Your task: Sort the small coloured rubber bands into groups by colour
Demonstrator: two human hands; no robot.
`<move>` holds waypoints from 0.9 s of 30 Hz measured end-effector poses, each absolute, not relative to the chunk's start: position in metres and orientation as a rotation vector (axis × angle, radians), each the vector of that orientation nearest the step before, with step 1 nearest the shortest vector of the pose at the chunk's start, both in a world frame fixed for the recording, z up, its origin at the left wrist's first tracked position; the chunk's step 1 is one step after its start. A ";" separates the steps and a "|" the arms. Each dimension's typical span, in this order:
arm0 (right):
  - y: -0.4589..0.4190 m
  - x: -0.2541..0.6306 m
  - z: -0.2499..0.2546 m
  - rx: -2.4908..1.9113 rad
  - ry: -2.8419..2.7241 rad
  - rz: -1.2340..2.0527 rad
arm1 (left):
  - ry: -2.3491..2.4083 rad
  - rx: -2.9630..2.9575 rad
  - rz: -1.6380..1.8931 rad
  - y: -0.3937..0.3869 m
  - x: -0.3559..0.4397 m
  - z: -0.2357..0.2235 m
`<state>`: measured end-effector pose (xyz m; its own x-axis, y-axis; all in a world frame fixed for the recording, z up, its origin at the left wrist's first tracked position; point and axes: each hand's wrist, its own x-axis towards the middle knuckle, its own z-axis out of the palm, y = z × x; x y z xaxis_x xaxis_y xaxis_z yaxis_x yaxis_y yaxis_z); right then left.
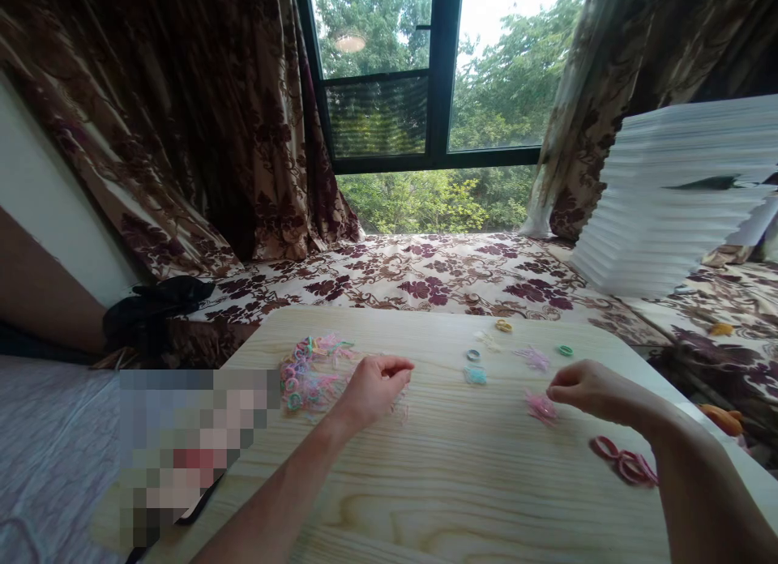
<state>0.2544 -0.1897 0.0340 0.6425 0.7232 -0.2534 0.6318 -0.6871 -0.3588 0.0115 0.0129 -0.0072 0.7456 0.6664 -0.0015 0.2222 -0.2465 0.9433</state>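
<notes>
A pale wooden table (438, 483) carries small coloured elastic bands. My left hand (372, 386) rests beside a mixed pile of bands (307, 371), fingers curled in a pinch on something too small to make out. My right hand (587, 388) hovers with fingers pinched just right of a small pink bunch (540, 407). Sorted little groups lie further back: blue bands (475, 375), a grey-blue ring (472, 355), a lilac bunch (535, 357), a green ring (565, 350), a yellow ring (503, 326) and pale bands (486, 337). Red-pink bands (626, 463) lie near my right forearm.
A floral-covered ledge (425, 276) runs behind the table under a window (438, 78) with curtains at both sides. A white pleated object (668, 199) stands at the right. A black cloth (155, 301) lies at the left. A blurred patch covers the table's left corner.
</notes>
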 end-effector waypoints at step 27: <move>-0.095 0.132 -0.012 -1.654 -1.121 0.684 | 0.655 1.703 0.633 0.012 0.015 -0.005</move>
